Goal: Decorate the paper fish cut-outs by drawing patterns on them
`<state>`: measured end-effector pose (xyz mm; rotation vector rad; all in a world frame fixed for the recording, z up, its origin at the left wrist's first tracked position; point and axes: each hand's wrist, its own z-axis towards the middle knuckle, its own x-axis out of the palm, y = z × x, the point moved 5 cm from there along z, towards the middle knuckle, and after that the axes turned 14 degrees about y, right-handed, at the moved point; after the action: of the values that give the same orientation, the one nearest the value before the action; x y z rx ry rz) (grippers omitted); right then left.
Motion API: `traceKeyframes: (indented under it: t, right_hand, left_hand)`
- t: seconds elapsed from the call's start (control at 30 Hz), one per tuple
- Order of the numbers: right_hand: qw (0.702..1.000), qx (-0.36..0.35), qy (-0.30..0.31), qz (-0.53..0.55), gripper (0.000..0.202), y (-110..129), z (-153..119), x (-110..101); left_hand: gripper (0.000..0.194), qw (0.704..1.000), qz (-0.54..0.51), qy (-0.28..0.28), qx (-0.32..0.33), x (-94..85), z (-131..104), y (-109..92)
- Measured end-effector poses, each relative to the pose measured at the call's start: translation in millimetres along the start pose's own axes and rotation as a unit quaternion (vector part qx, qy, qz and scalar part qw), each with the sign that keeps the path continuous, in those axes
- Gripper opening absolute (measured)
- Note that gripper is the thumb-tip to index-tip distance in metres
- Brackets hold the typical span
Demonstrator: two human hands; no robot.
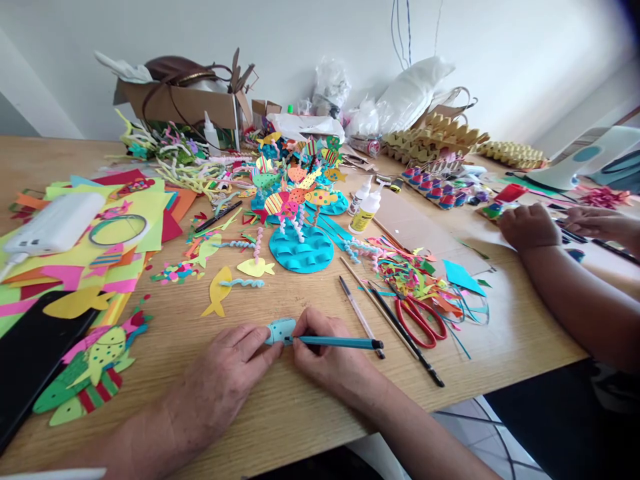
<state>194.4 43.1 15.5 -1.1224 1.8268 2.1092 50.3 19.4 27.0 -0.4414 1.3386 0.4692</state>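
Observation:
A small light blue paper cut-out (281, 329) with dark dots lies on the table in front of me; part of its outline is hidden by my fingers. My left hand (240, 360) pinches its left end between fingers and thumb. Gripped in my right hand (327, 353) is a blue felt-tip pen (340, 343), its tip against the cut-out's lower edge and its dark end pointing right. Beyond my hands lie a yellow paper fish (218, 292) with a blue twisted pipe cleaner (246, 283) and a round blue base (301, 253) bearing colourful paper fish.
Red-handled scissors (423, 323), a paintbrush (410, 340) and a clear pen (360, 313) lie to my right. Glue bottles (365, 212) stand farther back. Coloured paper (155, 230) and a black phone-like slab (43, 360) are left. Another person's forearm (560, 293) rests at the right.

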Motion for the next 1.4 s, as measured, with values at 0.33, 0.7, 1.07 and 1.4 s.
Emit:
traceKeyframes:
  t: [0.33, 0.7, 1.07, 1.4]
  right_hand:
    - [1.0, 0.007, 0.003, 0.0, 0.011, -0.8, 0.2, 0.4]
    - [1.0, 0.01, 0.01, -0.002, 0.012, -0.5, 0.9, 0.5]
    - [1.0, 0.01, 0.012, 0.002, 0.011, 0.1, 1.0, 0.5]
    - [1.0, 0.018, 0.009, -0.007, 0.013, 0.3, 1.5, 0.4]
  left_hand:
    - [0.037, 1.0, -0.005, -0.001, -0.008, 4.0, -1.7, 0.6]
    - [0.036, 1.0, -0.006, 0.0, -0.008, 1.2, 0.0, 0.7]
    - [0.035, 1.0, -0.011, 0.001, -0.007, 2.0, -0.8, 0.0]
    - [0.036, 1.0, -0.011, 0.016, -0.005, 5.3, -1.2, -0.3]
